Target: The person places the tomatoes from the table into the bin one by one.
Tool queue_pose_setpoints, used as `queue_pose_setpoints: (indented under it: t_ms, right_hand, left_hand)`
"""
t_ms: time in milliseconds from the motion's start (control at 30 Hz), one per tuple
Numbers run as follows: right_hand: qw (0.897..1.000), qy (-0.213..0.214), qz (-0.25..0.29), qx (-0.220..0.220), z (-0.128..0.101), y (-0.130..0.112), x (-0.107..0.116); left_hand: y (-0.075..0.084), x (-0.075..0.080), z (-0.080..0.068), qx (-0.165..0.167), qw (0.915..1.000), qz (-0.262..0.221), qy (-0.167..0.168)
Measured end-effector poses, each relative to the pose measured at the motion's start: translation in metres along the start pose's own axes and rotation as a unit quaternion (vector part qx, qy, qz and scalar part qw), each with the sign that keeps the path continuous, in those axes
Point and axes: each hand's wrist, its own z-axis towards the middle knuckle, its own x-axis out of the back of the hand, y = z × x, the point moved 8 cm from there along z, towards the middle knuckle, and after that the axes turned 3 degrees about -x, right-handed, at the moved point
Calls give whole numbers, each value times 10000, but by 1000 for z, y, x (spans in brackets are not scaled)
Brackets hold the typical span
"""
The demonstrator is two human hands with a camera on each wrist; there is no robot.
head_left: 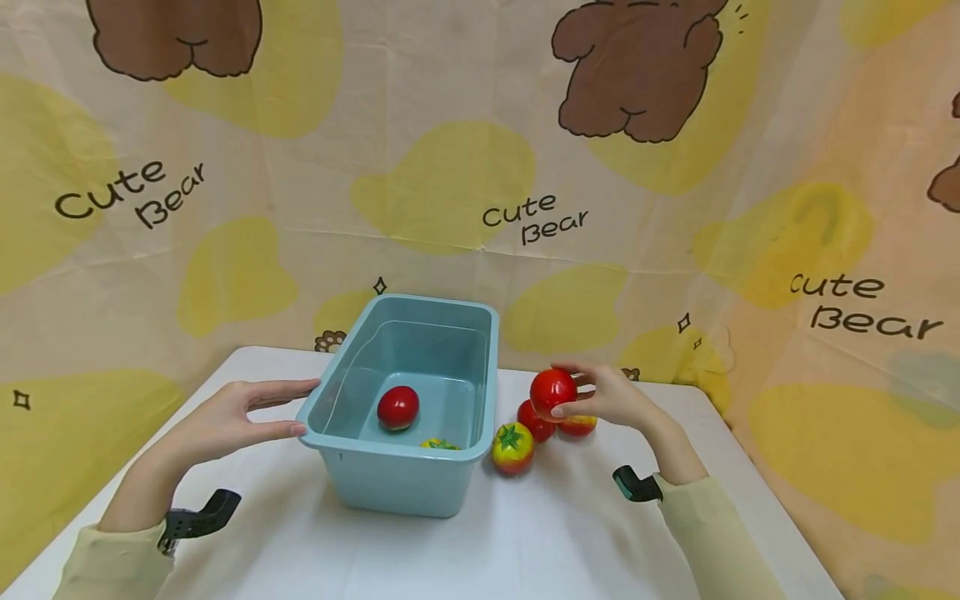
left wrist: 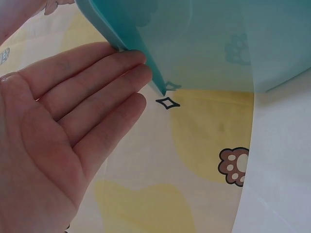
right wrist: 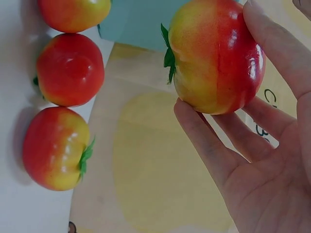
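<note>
A teal plastic tub (head_left: 457, 479) stands mid-table. Inside it lie a red tomato (head_left: 398, 407) and a yellow-green one (head_left: 438, 444) by the near wall. My left hand (head_left: 302, 407) touches the tub's left rim with straight fingers (left wrist: 97, 92), which lie flat against the tub's edge (left wrist: 146, 53). To the right of the tub, my right hand (head_left: 562, 389) holds a red-and-yellow tomato (head_left: 552, 390) (right wrist: 214, 56) a little above the table, pinched between thumb and fingers (right wrist: 209, 141). Three more tomatoes (head_left: 512, 447) (head_left: 534, 421) (head_left: 581, 426) sit on the table below it.
The white table (head_left: 525, 542) ends at a bear-print cloth backdrop (head_left: 465, 192) behind and to both sides. The right wrist view shows the three loose tomatoes (right wrist: 70, 68) (right wrist: 56, 148) (right wrist: 73, 12) in a row beside the tub (right wrist: 136, 22).
</note>
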Motion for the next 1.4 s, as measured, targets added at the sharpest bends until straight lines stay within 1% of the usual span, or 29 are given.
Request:
queue_pose_setpoints:
  t_ms: [200, 567, 800, 1067, 1267, 1400]
  right_hand:
    - [9998, -59, -152, 95, 7, -7, 1]
    - [9998, -144, -113, 98, 20, -24, 6]
    - [9997, -195, -69, 143, 27, -36, 9]
    - [9994, -207, -55, 253, 40, -50, 13]
    - [9992, -185, -154, 304, 48, -61, 14]
    - [9989, -190, -262, 332, 52, -69, 12]
  left_hand:
    - [0, 1, -1, 8, 10000, 48, 17]
    - [0, 0, -1, 45, 10000, 64, -12]
    - [1, -2, 0, 1, 9999, -154, -29]
    - [2, -1, 1, -19, 9999, -151, -37]
    - [2, 0, 0, 6, 10000, -66, -39]
    - [2, 0, 0, 4, 9999, -93, -52]
